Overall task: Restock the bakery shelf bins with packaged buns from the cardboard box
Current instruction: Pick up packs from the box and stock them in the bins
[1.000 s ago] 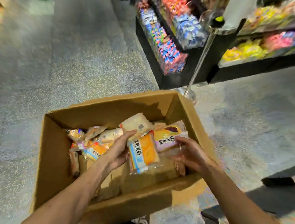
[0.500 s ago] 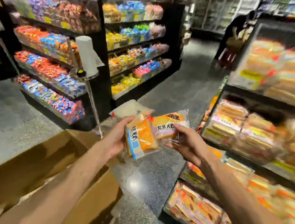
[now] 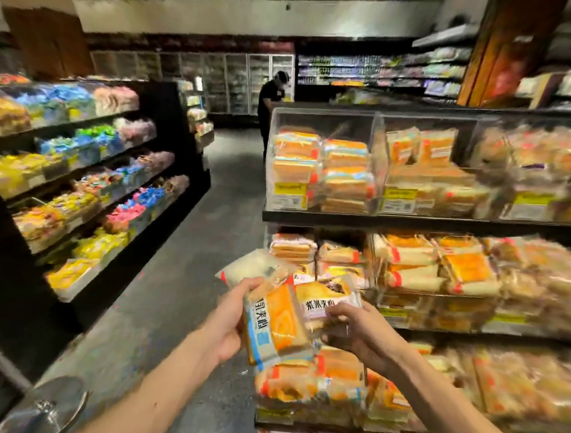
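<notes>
The left hand is clamped round a clear-wrapped orange-and-blue packaged bun, with a pale white pack fanned behind it, both just in front of the left end of the black tiered bakery shelf. The right hand pinches the lower edge of a purple-labelled clear-wrapped bun beside them. Labels face up, probably so each can be matched to its clear plastic bin; the cardboard box is out of view.

two hands, left hand and right hand. three packs are in them: one white pack, one orange pack, one purple pack. one person stands behind.
</notes>
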`<action>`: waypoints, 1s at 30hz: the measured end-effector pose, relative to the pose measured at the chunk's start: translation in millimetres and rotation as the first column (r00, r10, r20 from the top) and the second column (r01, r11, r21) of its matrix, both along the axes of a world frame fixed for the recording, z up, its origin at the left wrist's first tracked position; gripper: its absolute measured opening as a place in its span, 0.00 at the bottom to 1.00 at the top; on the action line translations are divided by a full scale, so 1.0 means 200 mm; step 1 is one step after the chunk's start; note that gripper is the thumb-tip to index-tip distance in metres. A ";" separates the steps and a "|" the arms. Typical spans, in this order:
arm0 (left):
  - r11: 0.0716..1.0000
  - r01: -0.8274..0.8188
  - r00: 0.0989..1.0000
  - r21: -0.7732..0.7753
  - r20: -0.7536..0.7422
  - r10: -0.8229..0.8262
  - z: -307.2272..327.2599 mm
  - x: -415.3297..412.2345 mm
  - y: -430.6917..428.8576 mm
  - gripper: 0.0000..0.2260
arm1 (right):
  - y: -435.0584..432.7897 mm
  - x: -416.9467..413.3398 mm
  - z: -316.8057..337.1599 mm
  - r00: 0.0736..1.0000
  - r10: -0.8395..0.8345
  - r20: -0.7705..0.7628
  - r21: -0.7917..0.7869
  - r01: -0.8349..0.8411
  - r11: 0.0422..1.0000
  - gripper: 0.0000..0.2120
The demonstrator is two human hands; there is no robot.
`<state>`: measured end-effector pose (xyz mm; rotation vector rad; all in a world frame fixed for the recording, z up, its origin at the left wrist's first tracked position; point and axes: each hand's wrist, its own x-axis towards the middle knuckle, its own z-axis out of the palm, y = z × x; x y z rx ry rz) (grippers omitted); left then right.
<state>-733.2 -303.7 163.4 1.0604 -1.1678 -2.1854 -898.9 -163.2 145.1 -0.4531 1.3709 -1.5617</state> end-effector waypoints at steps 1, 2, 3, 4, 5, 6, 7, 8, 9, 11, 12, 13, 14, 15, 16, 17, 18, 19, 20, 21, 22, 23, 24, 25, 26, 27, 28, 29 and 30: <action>1.000 0.026 1.000 0.010 0.007 -0.026 -0.02 -0.05 -0.03 0.13 | -0.02 -0.05 -0.02 0.999 -0.002 0.034 -0.001 0.002 1.000 0.02; 0.999 0.045 0.999 0.015 0.010 -0.045 -0.04 -0.10 -0.08 0.14 | -0.05 -0.09 -0.04 0.998 -0.005 0.060 -0.003 0.005 1.000 0.03; 0.998 0.058 0.998 0.012 0.008 -0.058 -0.06 -0.15 -0.13 0.14 | -0.08 -0.13 -0.05 0.997 -0.016 0.080 -0.003 0.017 1.000 0.04; 0.998 0.064 0.998 0.000 0.009 -0.064 -0.09 -0.19 -0.20 0.15 | -0.12 -0.18 -0.07 0.995 -0.036 0.093 -0.001 0.036 0.999 0.06; 0.997 0.070 0.997 -0.013 0.016 -0.069 -0.11 -0.22 -0.26 0.16 | -0.17 -0.22 -0.08 0.993 -0.063 0.095 0.008 0.063 0.998 0.07; 0.997 0.078 0.997 -0.022 0.026 -0.078 -0.13 -0.25 -0.33 0.17 | -0.21 -0.27 -0.09 0.991 -0.097 0.091 0.020 0.095 0.995 0.08; 0.996 0.087 0.995 -0.022 0.039 -0.086 -0.15 -0.27 -0.39 0.17 | -0.27 -0.32 -0.11 0.986 -0.137 0.097 0.037 0.134 0.990 0.08; 0.995 0.095 0.994 -0.020 0.051 -0.093 -0.17 -0.29 -0.46 0.18 | -0.32 -0.37 -0.13 0.978 -0.179 0.106 0.058 0.173 0.983 0.09; 0.995 0.101 0.993 -0.018 0.067 -0.099 -0.19 -0.30 -0.51 0.19 | -0.38 -0.42 -0.14 0.967 -0.222 0.126 0.078 0.214 0.974 0.10; 0.992 0.125 0.988 -0.021 0.094 -0.122 -0.22 -0.31 -0.63 0.22 | -0.50 -0.50 -0.17 0.942 -0.285 0.179 0.098 0.271 0.958 0.16; 0.990 0.136 0.986 -0.021 0.100 -0.134 -0.23 -0.32 -0.69 0.22 | -0.55 -0.54 -0.18 0.932 -0.298 0.206 0.088 0.285 0.954 0.17; 0.989 0.146 0.984 -0.022 0.103 -0.143 -0.23 -0.32 -0.75 0.23 | -0.62 -0.57 -0.18 0.925 -0.304 0.226 0.071 0.296 0.953 0.17; 0.988 0.153 0.983 -0.027 0.103 -0.150 -0.23 -0.34 -0.81 0.24 | -0.68 -0.59 -0.18 0.922 -0.307 0.235 0.055 0.303 0.951 0.15; 0.986 0.163 0.982 -0.029 0.103 -0.160 -0.23 -0.35 -0.85 0.27 | -0.75 -0.61 -0.17 0.925 -0.296 0.239 0.047 0.294 0.955 0.13; 0.984 0.174 0.980 -0.028 0.103 -0.170 -0.22 -0.36 -0.89 0.30 | -0.81 -0.63 -0.17 0.928 -0.286 0.239 0.047 0.283 0.958 0.11; 0.984 0.179 0.979 -0.024 0.107 -0.175 -0.22 -0.37 -0.91 0.32 | -0.88 -0.64 -0.17 0.925 -0.287 0.250 0.045 0.285 0.958 0.09; 0.985 0.174 0.979 -0.018 0.107 -0.171 -0.22 -0.37 -0.93 0.34 | -0.95 -0.65 -0.18 0.920 -0.293 0.260 0.044 0.292 0.955 0.10; 0.987 0.162 0.981 -0.007 0.106 -0.160 -0.23 -0.38 -0.95 0.34 | -1.01 -0.66 -0.19 0.916 -0.294 0.273 0.045 0.294 0.955 0.11; 0.989 0.149 0.983 -0.002 0.105 -0.148 -0.23 -0.38 -0.97 0.34 | -1.07 -0.67 -0.21 0.915 -0.291 0.280 0.051 0.288 0.956 0.13; 0.990 0.141 0.985 0.002 0.104 -0.140 -0.24 -0.39 -0.97 0.32 | -1.11 -0.67 -0.23 0.915 -0.285 0.284 0.062 0.279 0.958 0.14; 0.991 0.131 0.986 0.005 0.106 -0.131 -0.24 -0.39 -0.98 0.31 | -1.15 -0.68 -0.25 0.921 -0.268 0.283 0.061 0.262 0.963 0.17; 0.992 0.123 0.986 0.009 0.108 -0.123 -0.24 -0.40 -0.98 0.31 | -1.18 -0.69 -0.26 0.920 -0.266 0.287 0.059 0.260 0.964 0.22; 0.994 0.110 0.987 0.011 0.114 -0.111 -0.24 -0.40 -0.98 0.30 | -1.22 -0.70 -0.29 0.917 -0.272 0.293 0.054 0.268 0.962 0.26; 0.995 0.100 0.988 0.011 0.118 -0.100 -0.24 -0.41 -0.98 0.31 | -1.24 -0.71 -0.31 0.917 -0.284 0.281 0.053 0.281 0.958 0.27; 0.996 0.090 0.989 0.007 0.118 -0.090 -0.24 -0.41 -0.98 0.32 | -1.27 -0.71 -0.33 0.914 -0.311 0.261 0.055 0.307 0.950 0.26; 0.996 0.085 0.989 0.004 0.119 -0.085 -0.24 -0.42 -0.99 0.32 | -1.29 -0.71 -0.35 0.907 -0.351 0.233 0.070 0.344 0.936 0.25; 0.997 0.081 0.989 0.001 0.122 -0.081 -0.23 -0.43 -0.99 0.31 | -1.32 -0.70 -0.37 0.902 -0.385 0.198 0.086 0.375 0.923 0.24; 0.997 0.077 0.989 0.000 0.125 -0.076 -0.23 -0.44 -0.99 0.28 | -1.34 -0.70 -0.39 0.898 -0.412 0.156 0.122 0.396 0.910 0.22; 0.998 0.066 0.990 -0.002 0.128 -0.066 -0.23 -0.45 -0.99 0.26 | -1.38 -0.70 -0.41 0.894 -0.438 0.100 0.166 0.419 0.893 0.21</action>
